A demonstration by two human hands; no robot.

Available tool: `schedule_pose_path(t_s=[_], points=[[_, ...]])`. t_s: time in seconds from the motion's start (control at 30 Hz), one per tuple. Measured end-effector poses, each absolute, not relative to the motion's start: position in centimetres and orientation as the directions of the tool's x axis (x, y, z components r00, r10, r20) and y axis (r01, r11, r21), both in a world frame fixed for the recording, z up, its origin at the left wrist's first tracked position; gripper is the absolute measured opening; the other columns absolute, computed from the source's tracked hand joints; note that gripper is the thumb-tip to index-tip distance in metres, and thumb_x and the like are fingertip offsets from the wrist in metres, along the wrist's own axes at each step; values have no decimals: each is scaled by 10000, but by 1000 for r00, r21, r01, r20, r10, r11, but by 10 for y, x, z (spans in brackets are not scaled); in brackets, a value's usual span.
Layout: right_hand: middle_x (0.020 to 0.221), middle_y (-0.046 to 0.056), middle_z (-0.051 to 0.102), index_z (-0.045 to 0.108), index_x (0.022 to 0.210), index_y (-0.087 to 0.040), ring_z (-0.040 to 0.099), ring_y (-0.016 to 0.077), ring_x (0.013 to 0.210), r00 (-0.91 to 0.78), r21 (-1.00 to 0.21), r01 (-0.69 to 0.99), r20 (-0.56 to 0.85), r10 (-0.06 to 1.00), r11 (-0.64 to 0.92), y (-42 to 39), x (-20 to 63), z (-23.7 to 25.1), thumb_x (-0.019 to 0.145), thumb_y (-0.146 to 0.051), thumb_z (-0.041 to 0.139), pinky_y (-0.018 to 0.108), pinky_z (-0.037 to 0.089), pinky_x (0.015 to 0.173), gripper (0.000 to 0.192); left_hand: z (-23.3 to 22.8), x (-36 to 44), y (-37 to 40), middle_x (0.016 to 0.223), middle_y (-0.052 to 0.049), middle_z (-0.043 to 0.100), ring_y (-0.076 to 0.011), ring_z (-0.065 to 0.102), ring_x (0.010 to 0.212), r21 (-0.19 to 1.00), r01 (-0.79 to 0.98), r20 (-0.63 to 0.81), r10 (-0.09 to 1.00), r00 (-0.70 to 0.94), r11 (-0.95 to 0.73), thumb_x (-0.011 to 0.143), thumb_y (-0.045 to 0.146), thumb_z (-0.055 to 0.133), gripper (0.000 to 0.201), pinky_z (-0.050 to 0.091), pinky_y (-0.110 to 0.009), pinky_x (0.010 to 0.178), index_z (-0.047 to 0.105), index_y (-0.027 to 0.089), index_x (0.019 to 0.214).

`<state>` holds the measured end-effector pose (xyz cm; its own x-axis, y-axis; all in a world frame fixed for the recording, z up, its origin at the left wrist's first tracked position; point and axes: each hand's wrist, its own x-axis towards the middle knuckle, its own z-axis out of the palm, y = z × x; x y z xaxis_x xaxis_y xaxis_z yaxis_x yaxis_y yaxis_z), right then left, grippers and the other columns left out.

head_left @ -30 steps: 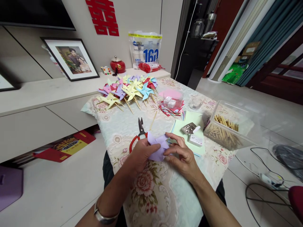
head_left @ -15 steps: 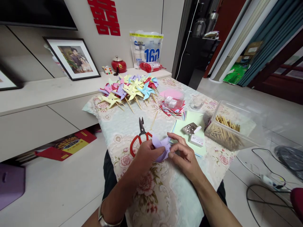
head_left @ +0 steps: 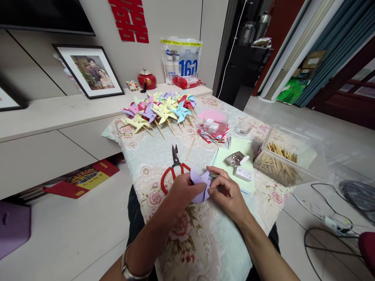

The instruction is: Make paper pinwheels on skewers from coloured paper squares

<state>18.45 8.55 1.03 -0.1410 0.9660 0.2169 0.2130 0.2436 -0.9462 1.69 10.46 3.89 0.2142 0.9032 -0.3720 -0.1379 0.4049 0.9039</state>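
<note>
Both hands pinch one lilac paper pinwheel head (head_left: 200, 185) between them, just above the near part of the tabletop (head_left: 152, 158). The left hand (head_left: 184, 191) grips its left side, thumb on top; the right hand (head_left: 227, 193) closes on its right edge with fingertips. Neither is nearer. Red-handled scissors (head_left: 172, 168) lie just left, points away; the finished pinwheels (head_left: 159, 111) lie far.
</note>
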Motion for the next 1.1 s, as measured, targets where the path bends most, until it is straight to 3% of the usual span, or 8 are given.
schedule_pose_path(t_s=[0.37, 0.77, 1.1], points=[[1323, 117, 605, 648, 704, -209, 559, 296, 1217, -139, -941, 222, 230, 963, 256, 86, 182, 10, 789, -173, 665, 481, 380, 1042, 93, 17, 10, 111, 641, -3, 666, -130, 553, 554, 901, -118, -371, 883, 286, 417, 580, 310, 799, 244, 413, -237, 536, 700, 143, 728], [1286, 111, 633, 662, 692, -206, 580, 289, 1184, -133, -931, 268, 219, 967, 248, 86, 182, 8, 768, -157, 658, 471, 409, 1020, 91, 7, 9, 112, 638, -19, 663, -158, 565, 560, 960, 78, -281, 935, 215, 270, 629, 315, 732, 198, 419, -259, 524, 702, 141, 720], [1284, 100, 630, 671, 735, -203, 599, 259, 1178, -132, -942, 225, 224, 966, 249, 87, 181, 6, 799, -167, 677, 432, 433, 1032, 73, 19, 17, 111, 537, 8, 617, -121, 497, 484, 949, -31, -307, 939, 156, 315, 550, 255, 725, 132, 361, -222, 457, 694, 143, 612]])
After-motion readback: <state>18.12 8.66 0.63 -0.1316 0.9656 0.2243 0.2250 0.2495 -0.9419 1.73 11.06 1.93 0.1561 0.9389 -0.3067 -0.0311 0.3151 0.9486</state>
